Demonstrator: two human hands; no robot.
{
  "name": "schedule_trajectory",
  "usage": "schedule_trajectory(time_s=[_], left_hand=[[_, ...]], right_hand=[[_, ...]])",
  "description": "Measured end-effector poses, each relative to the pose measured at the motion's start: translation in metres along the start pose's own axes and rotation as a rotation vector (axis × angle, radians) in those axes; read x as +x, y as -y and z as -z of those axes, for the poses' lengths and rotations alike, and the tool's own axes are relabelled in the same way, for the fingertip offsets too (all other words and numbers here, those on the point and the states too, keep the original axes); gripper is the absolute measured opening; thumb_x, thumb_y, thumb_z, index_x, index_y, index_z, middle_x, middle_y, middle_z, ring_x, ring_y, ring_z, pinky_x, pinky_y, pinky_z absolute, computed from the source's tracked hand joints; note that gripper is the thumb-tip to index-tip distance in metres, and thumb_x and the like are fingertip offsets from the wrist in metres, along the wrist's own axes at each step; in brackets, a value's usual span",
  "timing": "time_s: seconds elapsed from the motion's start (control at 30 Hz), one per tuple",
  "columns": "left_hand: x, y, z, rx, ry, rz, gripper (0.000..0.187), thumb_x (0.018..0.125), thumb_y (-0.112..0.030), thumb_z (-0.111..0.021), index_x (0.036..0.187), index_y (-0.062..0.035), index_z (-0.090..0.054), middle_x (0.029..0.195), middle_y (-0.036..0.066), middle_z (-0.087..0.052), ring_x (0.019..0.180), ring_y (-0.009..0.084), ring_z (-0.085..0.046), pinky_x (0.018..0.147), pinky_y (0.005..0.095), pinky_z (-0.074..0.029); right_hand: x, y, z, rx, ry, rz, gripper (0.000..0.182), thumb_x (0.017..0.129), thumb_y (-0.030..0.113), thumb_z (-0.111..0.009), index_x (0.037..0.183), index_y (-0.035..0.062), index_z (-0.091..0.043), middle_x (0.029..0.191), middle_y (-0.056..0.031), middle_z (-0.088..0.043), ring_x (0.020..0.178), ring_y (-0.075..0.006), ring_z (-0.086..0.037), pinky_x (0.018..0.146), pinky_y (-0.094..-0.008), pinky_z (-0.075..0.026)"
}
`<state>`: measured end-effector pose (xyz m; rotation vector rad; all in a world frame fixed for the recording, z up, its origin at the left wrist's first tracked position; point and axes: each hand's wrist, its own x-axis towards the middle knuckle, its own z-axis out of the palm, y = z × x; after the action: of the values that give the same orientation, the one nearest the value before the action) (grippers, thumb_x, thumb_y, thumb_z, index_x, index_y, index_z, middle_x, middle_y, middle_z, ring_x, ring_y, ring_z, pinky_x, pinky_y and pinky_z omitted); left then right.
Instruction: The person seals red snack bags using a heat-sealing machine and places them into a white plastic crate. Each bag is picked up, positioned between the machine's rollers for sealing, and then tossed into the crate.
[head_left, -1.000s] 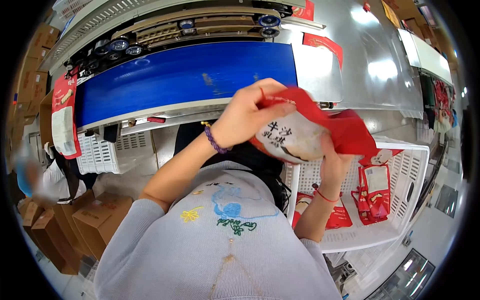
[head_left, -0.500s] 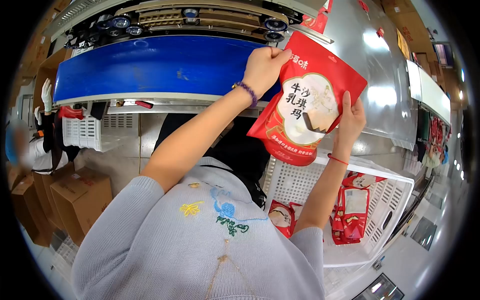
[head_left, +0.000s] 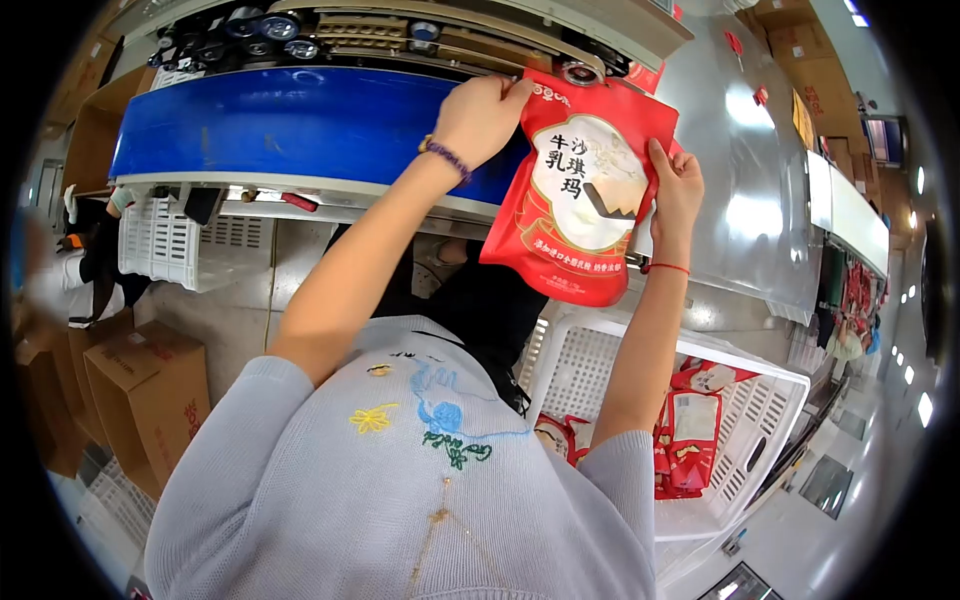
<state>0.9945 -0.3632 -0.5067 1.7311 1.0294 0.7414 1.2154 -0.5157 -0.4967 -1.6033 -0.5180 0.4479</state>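
Observation:
A red snack bag [head_left: 510, 215] with a pale oval panel and dark Chinese lettering is stretched upright between both hands. At its upper left corner, my left hand [head_left: 482, 118] is closed, pinching the edge; a purple beaded bracelet circles that wrist. The right edge of the bag is pinched by my right hand [head_left: 677, 195], whose wrist wears a thin red cord. Behind the bag's top are the rollers and belts of a machine [head_left: 470, 45]. The blue conveyor belt [head_left: 270, 125] runs just behind my left hand.
Below my right arm, a white plastic crate [head_left: 790, 400] holds several red bags [head_left: 690, 430]. A shiny steel table [head_left: 730, 220] lies to the right. Leftward are another white crate [head_left: 160, 240], a cardboard box [head_left: 150, 390] and a co-worker [head_left: 95, 285] wearing gloves.
The bag and both hands have shifted left, and the bag stands straighter, its top nearer the machine. At the left, the co-worker's raised gloved hand has come down.

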Motion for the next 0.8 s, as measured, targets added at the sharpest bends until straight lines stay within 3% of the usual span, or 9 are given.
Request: schedule_trajectory(time_s=[0.07, 0.23, 0.33, 0.4, 0.53, 0.6, 0.7, 0.77, 0.8], left_hand=[[-0.026, -0.014, 0.03, 0.34, -0.028, -0.181, 0.043, 0.094, -0.042, -0.05, 0.088, -0.0045, -0.07, 0.073, 0.013, -0.065, 0.075, 0.0335, -0.064, 0.068, 0.0399, -0.048], [-0.082, -0.024, 0.104, 0.166, -0.008, -0.26, 0.026, 0.095, -0.021, -0.056, 0.083, -0.0011, -0.07, 0.07, 0.007, -0.058, 0.059, 0.0146, -0.054, 0.056, 0.0273, -0.042], [-0.107, -0.047, 0.117, -0.094, 0.21, -0.237, 0.023, 0.094, -0.011, -0.056, 0.079, 0.0028, -0.068, 0.07, 0.003, -0.054, 0.058, 0.0071, -0.046, 0.055, 0.022, -0.037], [-0.118, -0.054, 0.115, -0.128, 0.33, -0.319, 0.016, 0.09, -0.009, -0.061, 0.079, -0.0008, -0.069, 0.066, 0.005, -0.057, 0.055, 0.0121, -0.047, 0.052, 0.0264, -0.037], [-0.133, -0.064, 0.1, -0.202, 0.556, -0.461, 0.014, 0.086, 0.002, -0.058, 0.077, 0.0008, -0.069, 0.069, 0.004, -0.058, 0.057, 0.0115, -0.051, 0.053, 0.0243, -0.039], [-0.139, -0.069, 0.087, -0.16, 0.629, -0.374, 0.017, 0.087, 0.001, -0.056, 0.077, 0.0017, -0.069, 0.07, 0.004, -0.057, 0.06, 0.0088, -0.049, 0.055, 0.0231, -0.037], [-0.142, -0.066, 0.063, -0.17, 0.716, -0.339, 0.018, 0.09, -0.004, -0.055, 0.079, 0.0018, -0.068, 0.069, 0.003, -0.054, 0.058, 0.0081, -0.046, 0.053, 0.0227, -0.033], [-0.142, -0.071, 0.054, -0.116, 0.812, -0.363, 0.017, 0.091, -0.005, -0.056, 0.081, 0.0014, -0.068, 0.069, 0.003, -0.054, 0.058, 0.0077, -0.046, 0.053, 0.0227, -0.033], [-0.14, -0.07, 0.05, -0.107, 0.85, -0.363, 0.017, 0.091, -0.005, -0.057, 0.081, 0.001, -0.068, 0.07, 0.002, -0.054, 0.058, 0.0076, -0.046, 0.053, 0.0228, -0.033]], right_hand=[[-0.002, 0.006, -0.008, 0.048, 0.025, 0.043, 0.038, 0.081, 0.011, -0.076, 0.07, 0.0119, -0.04, 0.071, 0.0044, -0.048, 0.066, -0.0055, -0.042, 0.06, -0.0222, -0.037], [-0.004, 0.0, -0.059, -0.095, 0.072, -0.034, 0.047, 0.079, 0.016, -0.078, 0.065, 0.0131, -0.034, 0.062, 0.0063, -0.04, 0.056, -0.004, -0.038, 0.051, -0.0227, -0.037], [-0.019, 0.011, -0.078, -0.008, 0.135, -0.067, 0.036, 0.086, 0.013, -0.071, 0.071, 0.0098, -0.038, 0.068, -0.0075, -0.063, 0.058, -0.0127, -0.062, 0.054, -0.0261, -0.054], [-0.038, 0.013, -0.07, 0.058, 0.166, 0.05, 0.03, 0.089, 0.01, -0.067, 0.076, 0.0072, -0.04, 0.078, -0.0167, -0.068, 0.066, -0.0197, -0.068, 0.058, -0.0281, -0.057], [-0.138, 0.023, -0.009, 0.273, 0.076, 0.076, 0.028, 0.091, 0.009, -0.064, 0.076, 0.0056, -0.04, 0.077, -0.0161, -0.067, 0.062, -0.0195, -0.067, 0.056, -0.0274, -0.055], [-0.187, -0.015, 0.041, 0.318, -0.294, 0.016, 0.027, 0.09, 0.01, -0.065, 0.077, 0.0063, -0.042, 0.074, -0.0138, -0.066, 0.056, -0.0173, -0.063, 0.054, -0.0272, -0.054], [-0.279, -0.118, 0.126, 0.537, -0.88, -0.236, 0.019, 0.091, 0.012, -0.062, 0.082, 0.0037, -0.048, 0.088, -0.0148, -0.065, 0.079, -0.021, -0.066, 0.068, -0.0306, -0.057], [-0.355, -0.193, 0.186, 0.92, -1.192, -0.389, 0.017, 0.092, 0.015, -0.062, 0.093, 0.0001, -0.054, 0.103, -0.0177, -0.062, 0.097, -0.0266, -0.062, 0.084, -0.0361, -0.055], [-0.379, -0.195, 0.203, 1.083, -1.44, -0.478, 0.035, 0.092, 0.014, -0.061, 0.12, -0.0044, -0.049, 0.115, -0.0182, -0.057, 0.108, -0.031, -0.058, 0.095, -0.0377, -0.052]])
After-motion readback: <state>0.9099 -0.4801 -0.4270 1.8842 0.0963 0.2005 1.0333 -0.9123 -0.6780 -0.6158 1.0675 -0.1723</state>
